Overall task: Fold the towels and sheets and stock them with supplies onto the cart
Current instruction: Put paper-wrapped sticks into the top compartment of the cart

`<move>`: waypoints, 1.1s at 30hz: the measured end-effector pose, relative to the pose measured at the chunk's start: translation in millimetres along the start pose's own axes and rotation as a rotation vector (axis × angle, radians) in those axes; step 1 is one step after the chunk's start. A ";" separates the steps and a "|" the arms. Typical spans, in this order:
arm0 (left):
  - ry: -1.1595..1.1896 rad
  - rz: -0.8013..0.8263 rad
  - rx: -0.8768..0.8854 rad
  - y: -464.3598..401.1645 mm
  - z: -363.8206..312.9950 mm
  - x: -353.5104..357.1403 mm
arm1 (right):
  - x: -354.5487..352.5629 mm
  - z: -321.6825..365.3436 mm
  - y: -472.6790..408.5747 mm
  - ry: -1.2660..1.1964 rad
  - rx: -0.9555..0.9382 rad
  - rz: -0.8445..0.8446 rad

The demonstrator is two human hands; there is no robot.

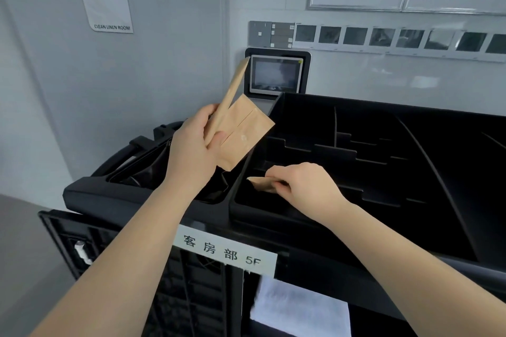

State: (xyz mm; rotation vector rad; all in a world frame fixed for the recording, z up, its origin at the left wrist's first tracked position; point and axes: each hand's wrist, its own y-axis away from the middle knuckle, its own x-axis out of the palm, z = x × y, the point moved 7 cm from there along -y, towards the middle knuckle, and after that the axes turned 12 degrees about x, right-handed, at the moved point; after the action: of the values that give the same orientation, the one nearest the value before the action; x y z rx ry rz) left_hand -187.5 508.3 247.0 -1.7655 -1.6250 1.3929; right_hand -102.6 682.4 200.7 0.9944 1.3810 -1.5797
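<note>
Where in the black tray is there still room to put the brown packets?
The compartments behind the stepped dividers in the black tray look bare, as does the long section on the far right. It is crowded at the near-left corner, where the right hand holds a small packet; the left hand grips more packets.

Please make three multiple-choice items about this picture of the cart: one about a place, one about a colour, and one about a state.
1. Where is the right hand?
A. on the wall screen
B. inside the near-left compartment of the cart's top tray
C. on the white towel

2. What colour are the packets in the left hand?
A. tan
B. blue
C. black

3. What is the right hand doing?
A. hanging open
B. pressing flat on the tray rim
C. pinching a tan packet

Key: 1 B, the hand sits low between the tray's dividers. 2 A, they are kraft-paper tan. 3 C, its fingertips close on the packet's edge.
</note>
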 end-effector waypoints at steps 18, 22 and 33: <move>0.019 0.038 0.022 5.7 -9.0 14.3 | 29.1 -28.9 5.9 -0.262 -0.047 0.682; 0.032 0.049 0.012 5.7 -8.2 17.1 | 43.7 -20.5 11.1 -0.157 -0.159 0.751; 0.046 0.047 0.011 5.5 -5.2 24.4 | 24.7 -25.7 -16.4 -0.323 -0.045 0.500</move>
State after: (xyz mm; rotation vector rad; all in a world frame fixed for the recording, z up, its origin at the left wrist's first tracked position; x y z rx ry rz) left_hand -183.9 530.6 235.0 -1.8266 -1.5592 1.3684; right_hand -125.6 707.7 181.4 0.9201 0.8586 -1.2564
